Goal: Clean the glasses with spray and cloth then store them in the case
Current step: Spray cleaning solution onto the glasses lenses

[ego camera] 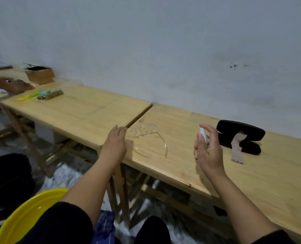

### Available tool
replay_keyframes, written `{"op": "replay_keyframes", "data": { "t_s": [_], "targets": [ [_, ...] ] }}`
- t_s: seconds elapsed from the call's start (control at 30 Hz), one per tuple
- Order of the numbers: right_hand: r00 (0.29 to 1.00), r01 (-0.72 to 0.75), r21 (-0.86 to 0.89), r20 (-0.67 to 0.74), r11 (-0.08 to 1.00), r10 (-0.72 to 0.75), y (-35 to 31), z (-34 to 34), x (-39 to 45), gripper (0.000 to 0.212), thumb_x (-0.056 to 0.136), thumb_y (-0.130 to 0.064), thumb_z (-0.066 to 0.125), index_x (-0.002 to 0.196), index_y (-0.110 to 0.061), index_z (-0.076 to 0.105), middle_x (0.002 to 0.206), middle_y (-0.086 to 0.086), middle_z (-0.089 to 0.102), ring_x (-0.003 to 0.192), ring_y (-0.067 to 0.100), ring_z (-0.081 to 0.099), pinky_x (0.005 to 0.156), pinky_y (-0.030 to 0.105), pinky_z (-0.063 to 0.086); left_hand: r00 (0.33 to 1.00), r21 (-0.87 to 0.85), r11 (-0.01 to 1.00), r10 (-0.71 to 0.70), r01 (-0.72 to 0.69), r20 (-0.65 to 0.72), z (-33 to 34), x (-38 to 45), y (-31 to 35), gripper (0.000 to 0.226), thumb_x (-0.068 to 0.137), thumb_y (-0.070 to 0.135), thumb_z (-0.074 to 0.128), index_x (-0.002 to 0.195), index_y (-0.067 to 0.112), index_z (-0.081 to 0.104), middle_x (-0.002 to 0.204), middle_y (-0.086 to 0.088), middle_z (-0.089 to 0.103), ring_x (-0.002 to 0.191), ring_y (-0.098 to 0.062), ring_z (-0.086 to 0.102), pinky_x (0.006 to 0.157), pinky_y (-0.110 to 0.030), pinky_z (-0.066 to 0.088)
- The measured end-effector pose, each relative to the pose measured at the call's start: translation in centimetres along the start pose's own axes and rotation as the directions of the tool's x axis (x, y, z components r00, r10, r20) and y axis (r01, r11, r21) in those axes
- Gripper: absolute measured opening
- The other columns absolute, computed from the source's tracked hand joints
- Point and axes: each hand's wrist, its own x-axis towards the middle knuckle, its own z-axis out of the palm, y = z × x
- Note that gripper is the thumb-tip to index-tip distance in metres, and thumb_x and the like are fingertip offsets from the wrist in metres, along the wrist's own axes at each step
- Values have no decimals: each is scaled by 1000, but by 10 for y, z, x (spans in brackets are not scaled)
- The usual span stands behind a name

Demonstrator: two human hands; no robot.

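A bare makeshift workroom; plain wooden folding tables (93,110) in a row against a scuffed wall (163,50)

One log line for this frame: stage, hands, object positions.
stage: spraying | right hand: holds spray | left hand: open, beside glasses | cloth: on open case

Both forearms are extending forward from dark sleeves. The left hand (114,144) is lying palm down, fingers relaxed and nearly straight. The right hand (209,149) is standing raised, fingers curling around a small spray bottle (203,134), index finger arching over its top.
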Motion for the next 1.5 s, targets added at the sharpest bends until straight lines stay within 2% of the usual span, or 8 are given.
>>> {"op": "replay_keyframes", "data": {
  "t_s": [0.13,0.43,0.57,0.87,1.1,1.3,1.4,1.5],
  "targets": [
    [1000,-26,1,18,1000,26,2,7,0,23,99,-23,40,118,-36,41,68,27,52,49,25,44,42,40,40,999,-32,999,-1,3,43,11,0,-13,61,88,6,52,142,19,26,152,-3,21,141,-18,14,113,-37,21],
    [997,-78,-3,-6,997,77,11,-3,6,24,99,-23,40,119,-36,42,68,27,51,47,22,43,40,35,37,997,-285,957,-62,47,-41,24,17,-3,30,93,16,43,120,23,56,142,-1,42,129,-19,40,109,-42,32],
    [996,-84,0,-10,996,84,13,-10,6,24,99,-23,40,117,-39,42,67,24,50,47,22,43,40,42,39,985,-332,943,-67,12,-157,23,26,18,27,90,9,52,114,15,60,118,-5,63,106,-16,58,97,-33,44],
    [987,-156,53,52,986,153,16,-41,-17,39,97,-12,44,115,-46,47,64,13,47,49,24,39,42,42,35,964,-568,812,-28,-132,-264,39,35,103,18,89,15,57,102,10,69,100,-6,71,89,-8,62,86,-13,41],
    [974,-225,47,49,973,223,11,-85,-18,30,99,-26,40,120,-48,40,86,2,57,49,16,53,39,26,43,955,-643,720,95,-260,-280,55,31,178,16,86,14,62,99,10,71,96,-6,73,84,-4,60,80,-6,39],
    [964,-262,-79,-57,962,258,18,-112,-15,26,99,-28,41,121,-42,43,70,3,54,43,15,44,37,26,37,943,-672,666,164,-324,-291,61,23,216,15,87,11,61,97,8,71,93,-7,73,81,-6,60,75,-1,37],
    [970,-236,-232,-120,943,213,20,-119,-11,25,99,-24,43,122,-33,47,63,-7,52,43,1,49,42,10,33,936,-665,663,186,-344,-298,63,21,225,14,86,12,62,96,9,71,91,-7,73,79,-6,60,72,5,36],
    [976,-217,-412,-124,885,181,24,-121,-7,30,99,-22,42,128,-28,47,58,-15,44,46,0,51,45,13,36,937,-669,659,192,-344,-292,64,20,229,14,86,12,61,97,9,71,92,-7,73,79,-7,61,72,5,35]
  ]
}}
